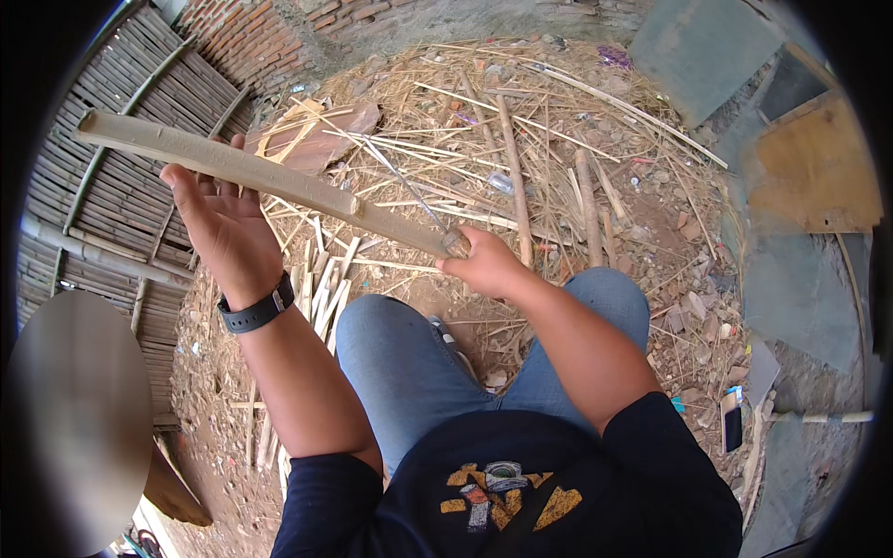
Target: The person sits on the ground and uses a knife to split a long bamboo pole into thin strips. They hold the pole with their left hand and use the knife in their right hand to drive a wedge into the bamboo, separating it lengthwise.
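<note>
A: Quick one: where's your bamboo?
B: Your bamboo [288, 177] is up off the ground, slanting from far left down to the near end between your knees and the litter. One split length, joint ridge toward its near half.

A: Your grips?
B: Left grip [223, 228]: spread, palm up, fingers passing behind the bamboo, thumb out, not wrapped round. Right grip [488, 268]: curled tight on the near end. A thin grey strip [405, 181] runs out to the far left from right by it; can't tell if you hold that too, or if it's a blade.

A: What could go wrong for you?
B: Roll or slip, most likely. Your left side only props the length, so a twist from the right could turn it off your fingers. Split edges look able to cut or splinter your bare skin, if it slides along your palm. If the strip is sharp, it's near your right knuckles: a hasty shift could nick you.

A: Around you?
B: Bamboo wall [126, 149] at far left; the far end may knock it if you swing wide. Cut sticks [326, 293] lie near your left knee [400, 358], more poles [513, 181] farther right. Stepping without looking, you might trip or roll a foot.
</note>
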